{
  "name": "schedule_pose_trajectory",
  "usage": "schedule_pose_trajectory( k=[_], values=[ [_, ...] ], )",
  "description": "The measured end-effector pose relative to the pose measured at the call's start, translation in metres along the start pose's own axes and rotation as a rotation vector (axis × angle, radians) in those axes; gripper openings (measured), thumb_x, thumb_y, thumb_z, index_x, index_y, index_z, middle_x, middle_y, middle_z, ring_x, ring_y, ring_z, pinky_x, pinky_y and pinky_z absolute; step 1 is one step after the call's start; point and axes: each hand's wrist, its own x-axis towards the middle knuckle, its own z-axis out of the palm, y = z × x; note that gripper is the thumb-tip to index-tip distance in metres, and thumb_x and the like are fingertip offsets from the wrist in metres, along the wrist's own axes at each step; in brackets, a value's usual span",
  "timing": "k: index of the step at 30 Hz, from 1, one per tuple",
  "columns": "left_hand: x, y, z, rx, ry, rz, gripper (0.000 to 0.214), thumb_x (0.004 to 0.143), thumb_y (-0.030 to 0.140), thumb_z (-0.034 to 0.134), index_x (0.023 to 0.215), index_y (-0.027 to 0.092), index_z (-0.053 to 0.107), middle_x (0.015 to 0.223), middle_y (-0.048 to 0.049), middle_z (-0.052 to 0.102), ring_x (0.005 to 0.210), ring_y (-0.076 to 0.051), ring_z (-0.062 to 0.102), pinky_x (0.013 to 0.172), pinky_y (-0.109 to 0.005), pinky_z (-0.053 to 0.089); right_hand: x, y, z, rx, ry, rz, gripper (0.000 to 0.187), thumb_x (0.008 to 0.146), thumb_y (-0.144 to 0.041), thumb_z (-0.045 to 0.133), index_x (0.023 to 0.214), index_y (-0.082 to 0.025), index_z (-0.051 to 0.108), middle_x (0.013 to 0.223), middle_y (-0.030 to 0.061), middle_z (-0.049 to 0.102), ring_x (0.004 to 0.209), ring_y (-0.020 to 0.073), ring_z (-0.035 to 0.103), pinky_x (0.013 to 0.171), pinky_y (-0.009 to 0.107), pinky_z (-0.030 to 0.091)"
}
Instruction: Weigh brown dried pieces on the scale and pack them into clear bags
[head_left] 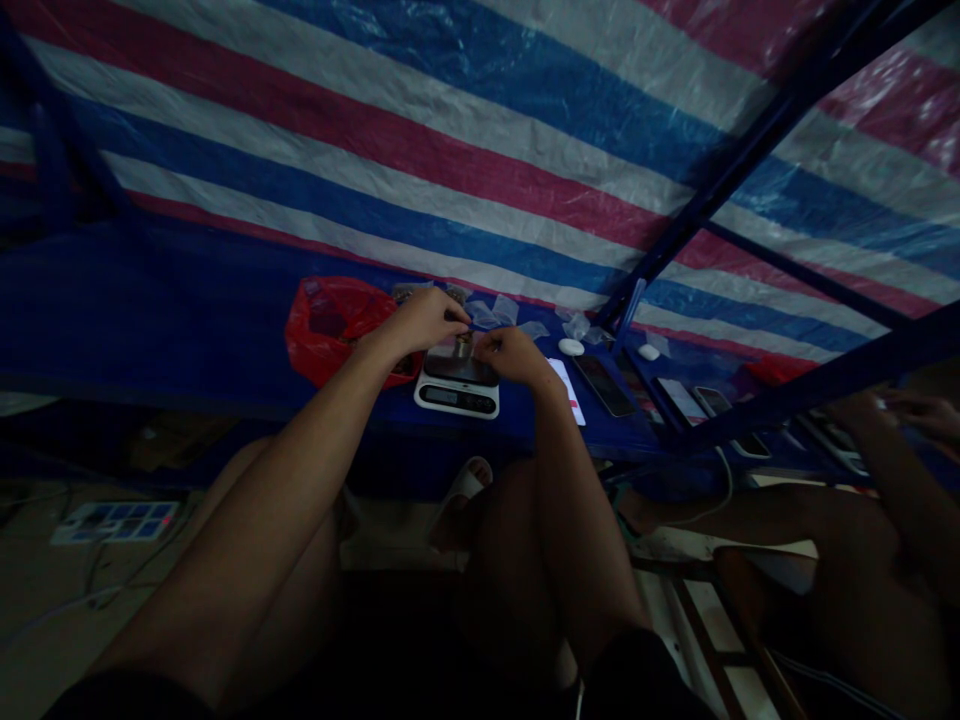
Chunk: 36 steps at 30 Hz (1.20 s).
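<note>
A white kitchen scale with a dark weighing plate stands at the blue table's front edge. On its plate sits a small metal cup with brownish bits at the top. My left hand is above the cup on its left, fingers bent and drawn together; anything between the tips is too small to make out. Just right of the cup, my right hand has its fingers curled in a pinch, contents hidden. A red plastic bag lies open beside my left forearm, partly covered by it.
Small clear bags lie behind the scale. To the right are a white-screened phone, a dark phone and a white rounded case. Blue frame bars cross the right side; another person's arm shows there. A power strip lies on the floor.
</note>
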Motion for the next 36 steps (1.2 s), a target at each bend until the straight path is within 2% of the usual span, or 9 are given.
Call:
schedule_pose_trajectory(
  k=[5,9,14,18,22,32,36],
  values=[
    [-0.003,0.003,-0.003,-0.030,0.005,-0.016,0.019,0.088,0.017,0.079,0.103,0.020,0.090,0.101,-0.0101,0.087,0.090,-0.025,0.078,0.089,-0.034,0.057,0.000,0.004,-0.002,0.018,0.081,0.008,0.016,0.088,-0.015,0.067,0.087,-0.015,0.083,0.085,0.0082,0.081,0.080,0.0217,0.072,0.081,0.034,0.056],
    [-0.003,0.009,0.000,-0.064,0.029,0.008,0.021,0.087,0.017,0.080,0.105,0.022,0.090,0.100,-0.0071,0.087,0.089,-0.022,0.077,0.087,-0.033,0.057,0.000,0.004,-0.001,0.013,0.017,0.018,0.015,0.084,-0.013,0.070,0.086,-0.016,0.084,0.086,0.0090,0.082,0.079,0.0220,0.072,0.081,0.035,0.057],
    [-0.001,0.008,0.006,-0.056,0.027,0.048,0.023,0.083,0.018,0.080,0.104,0.023,0.090,0.099,-0.0054,0.087,0.090,-0.023,0.078,0.086,-0.032,0.057,-0.001,0.003,-0.002,-0.011,-0.048,0.021,0.016,0.085,-0.012,0.067,0.076,-0.016,0.079,0.076,0.0067,0.079,0.071,0.0190,0.068,0.072,0.031,0.052],
    [-0.002,0.005,0.004,-0.035,0.017,0.045,0.022,0.085,0.019,0.079,0.104,0.022,0.090,0.096,-0.0059,0.087,0.088,-0.023,0.077,0.084,-0.031,0.056,-0.002,0.003,-0.008,0.032,0.042,0.010,0.016,0.089,-0.019,0.066,0.081,-0.015,0.079,0.080,0.0060,0.079,0.075,0.0189,0.068,0.074,0.030,0.050],
    [-0.004,0.006,-0.001,-0.040,0.005,0.054,0.022,0.087,0.019,0.077,0.104,0.022,0.089,0.099,-0.0059,0.087,0.090,-0.022,0.077,0.085,-0.031,0.056,0.000,0.001,-0.012,0.114,0.152,-0.064,0.018,0.093,-0.028,0.067,0.087,-0.016,0.078,0.091,0.0070,0.081,0.083,0.0206,0.069,0.080,0.032,0.052],
    [-0.006,0.012,-0.003,-0.128,-0.025,0.013,0.027,0.088,0.009,0.073,0.109,0.019,0.088,0.104,-0.0081,0.086,0.090,-0.021,0.078,0.088,-0.032,0.059,-0.002,-0.013,-0.007,0.200,0.113,-0.144,0.009,0.090,-0.021,0.074,0.091,-0.018,0.082,0.093,0.0076,0.083,0.086,0.0223,0.073,0.086,0.035,0.055],
    [-0.008,0.015,-0.003,-0.171,-0.004,0.020,0.026,0.087,0.008,0.075,0.107,0.019,0.088,0.104,-0.0071,0.086,0.094,-0.021,0.078,0.091,-0.031,0.060,-0.001,-0.014,-0.008,0.168,0.170,-0.116,0.010,0.091,-0.019,0.072,0.093,-0.019,0.081,0.095,0.0076,0.083,0.086,0.0216,0.072,0.085,0.035,0.055]
  ],
)
